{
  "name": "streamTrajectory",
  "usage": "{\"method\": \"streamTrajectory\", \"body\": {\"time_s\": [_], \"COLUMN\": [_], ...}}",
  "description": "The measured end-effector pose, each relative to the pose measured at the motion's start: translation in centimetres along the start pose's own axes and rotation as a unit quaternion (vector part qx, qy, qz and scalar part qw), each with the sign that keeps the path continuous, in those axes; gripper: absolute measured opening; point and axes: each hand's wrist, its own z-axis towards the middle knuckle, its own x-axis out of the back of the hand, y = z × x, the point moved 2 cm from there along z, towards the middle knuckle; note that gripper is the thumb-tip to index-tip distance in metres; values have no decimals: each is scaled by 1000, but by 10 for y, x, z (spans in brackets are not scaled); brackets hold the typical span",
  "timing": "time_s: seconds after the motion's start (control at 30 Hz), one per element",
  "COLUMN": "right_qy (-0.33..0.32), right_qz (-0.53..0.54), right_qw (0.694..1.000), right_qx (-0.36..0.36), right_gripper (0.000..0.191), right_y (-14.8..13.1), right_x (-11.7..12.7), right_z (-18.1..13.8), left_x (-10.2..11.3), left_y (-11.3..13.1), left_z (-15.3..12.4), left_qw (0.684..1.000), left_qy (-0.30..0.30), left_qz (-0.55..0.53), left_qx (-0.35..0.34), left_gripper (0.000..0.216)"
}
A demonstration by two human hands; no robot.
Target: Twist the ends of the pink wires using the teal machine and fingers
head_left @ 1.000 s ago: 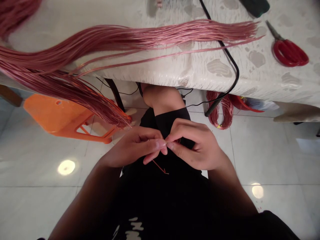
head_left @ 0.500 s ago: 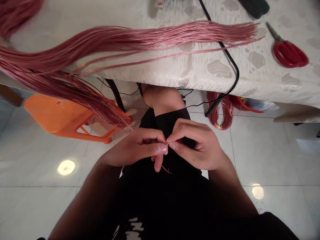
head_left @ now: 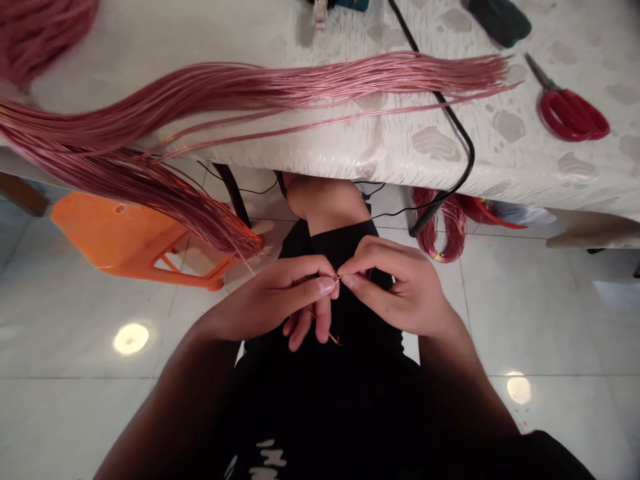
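My left hand (head_left: 277,303) and my right hand (head_left: 400,290) meet in front of my lap, over my black clothing. Between their thumbs and forefingers they pinch a thin pink-copper wire (head_left: 339,279), whose fine tip pokes up at the fingertips. A short loose length of the wire (head_left: 330,338) hangs below my left fingers. On the table, a long bundle of pink enamelled wires (head_left: 300,83) lies spread out, well above both hands, with its end draping over the table edge.
Red-handled scissors (head_left: 567,113) and a black cable (head_left: 463,140) lie on the patterned white table cover (head_left: 525,167). An orange plastic stool (head_left: 125,240) stands at left on the tiled floor. A coil of red wire (head_left: 443,230) sits beneath the table edge.
The view has tilted slightly, shifting the table downward in the picture. My fingertips have shifted slightly on the wire, and my left lower fingers have curled further under it.
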Motion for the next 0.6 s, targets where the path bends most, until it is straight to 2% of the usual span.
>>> {"method": "streamTrajectory", "body": {"time_s": [0.33,0.6], "right_qy": [1,5], "right_qz": [8,6], "right_qw": [1000,1000], "right_qx": [-3,-3], "right_gripper": [13,16], "right_y": [0,1], "right_x": [-3,-2], "right_z": [-1,-2], "left_x": [2,2], "left_y": [4,5], "left_z": [1,0], "left_qw": [999,996], "left_qy": [12,22], "left_qz": [31,80], "left_qx": [-39,-41], "left_gripper": [31,28]}}
